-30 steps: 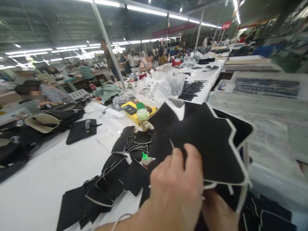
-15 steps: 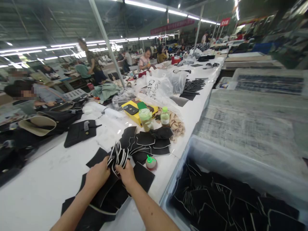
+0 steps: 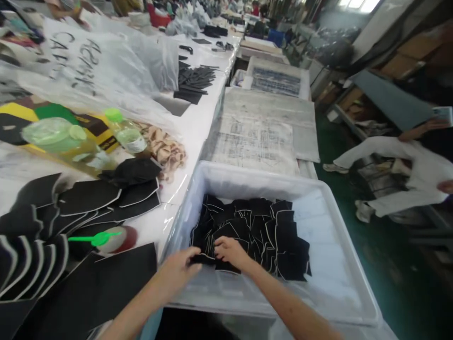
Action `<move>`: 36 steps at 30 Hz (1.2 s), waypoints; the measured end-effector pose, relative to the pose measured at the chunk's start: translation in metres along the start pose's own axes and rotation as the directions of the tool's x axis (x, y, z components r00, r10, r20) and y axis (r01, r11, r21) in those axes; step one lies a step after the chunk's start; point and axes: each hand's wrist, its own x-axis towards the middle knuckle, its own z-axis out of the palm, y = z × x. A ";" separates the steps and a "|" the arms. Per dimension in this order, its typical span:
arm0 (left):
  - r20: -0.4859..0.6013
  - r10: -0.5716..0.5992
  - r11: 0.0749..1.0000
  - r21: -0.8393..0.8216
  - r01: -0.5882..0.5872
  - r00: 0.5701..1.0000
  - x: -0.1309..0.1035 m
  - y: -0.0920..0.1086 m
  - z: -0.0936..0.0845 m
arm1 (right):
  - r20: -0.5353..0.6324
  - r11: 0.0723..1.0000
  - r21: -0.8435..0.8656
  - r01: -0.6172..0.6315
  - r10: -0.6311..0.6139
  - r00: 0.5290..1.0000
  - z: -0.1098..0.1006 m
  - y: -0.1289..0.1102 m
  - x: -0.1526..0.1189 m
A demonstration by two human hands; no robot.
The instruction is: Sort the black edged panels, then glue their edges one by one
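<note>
Black pieces with pale edges (image 3: 286, 238) lie in overlapping rows inside a translucent plastic bin (image 3: 339, 236). My left hand (image 3: 180, 269) is over the bin's near left part, thumb and fingers apart, its fingertips by the edge of a black piece. My right hand (image 3: 231, 251) is just right of it, its bent fingers apart and resting on the pieces. Neither hand is visibly closed on a piece. More black pieces (image 3: 90, 283) are spread on the white table (image 3: 193, 127) at the left, some fanned with their pale edges up.
A small round bottle with a green spout (image 3: 122, 239) stands among the table pieces. Behind are two drink bottles, a yellow box, tan scraps (image 3: 166, 148) and plastic bags (image 3: 116, 61). Grey boards (image 3: 255, 141) lie beyond the bin. A seated person in white trousers (image 3: 406, 160) is at right.
The view has swung right and down to the bin. My hands have left the fanned black pieces they held over the table and are now in the bin. The fanned pieces lie on the table.
</note>
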 end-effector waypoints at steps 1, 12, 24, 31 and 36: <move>0.061 0.028 0.996 0.085 -0.033 0.998 0.035 0.008 0.018 | -0.078 0.996 -0.084 -0.041 0.034 0.996 -0.016 0.030 0.006; 0.289 -0.062 0.915 0.398 -0.061 0.955 0.213 -0.077 0.208 | -0.242 0.944 -0.295 -0.147 0.075 0.967 -0.051 0.177 0.144; 0.033 -0.175 0.977 0.131 0.170 0.984 0.266 -0.087 0.205 | -0.142 0.978 0.188 0.093 -0.067 0.988 -0.005 0.199 0.115; 0.181 -0.268 0.954 -0.089 0.287 0.946 0.267 -0.101 0.209 | 0.017 0.993 -0.115 0.011 -0.009 1.000 0.038 0.187 0.105; 0.244 -0.219 0.918 -0.276 0.284 0.945 0.269 -0.106 0.218 | -0.091 0.984 -0.177 -0.037 0.021 0.996 0.068 0.162 0.095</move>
